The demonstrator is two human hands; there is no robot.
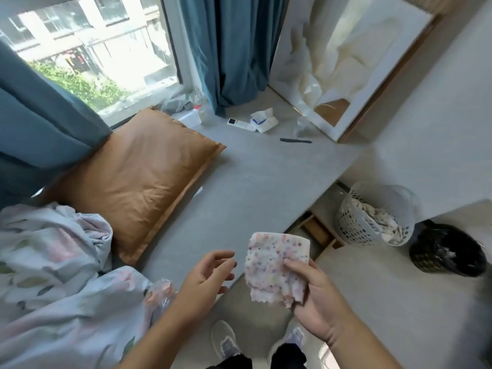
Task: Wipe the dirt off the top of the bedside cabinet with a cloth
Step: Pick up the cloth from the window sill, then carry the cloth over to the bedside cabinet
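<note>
On the grey cabinet top [253, 187], no writing is legible; the right hand [316, 291] pinches a speckled cloth [277, 267], the left hand [205, 275] open, lower centre.

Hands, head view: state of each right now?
Left hand: open, empty, fingers loosely curled.
Right hand: closed on the speckled cloth, held up in the air.

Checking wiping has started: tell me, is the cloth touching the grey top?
Apart. The head view shows the right hand holding the cloth up, clear of the grey top.
</note>
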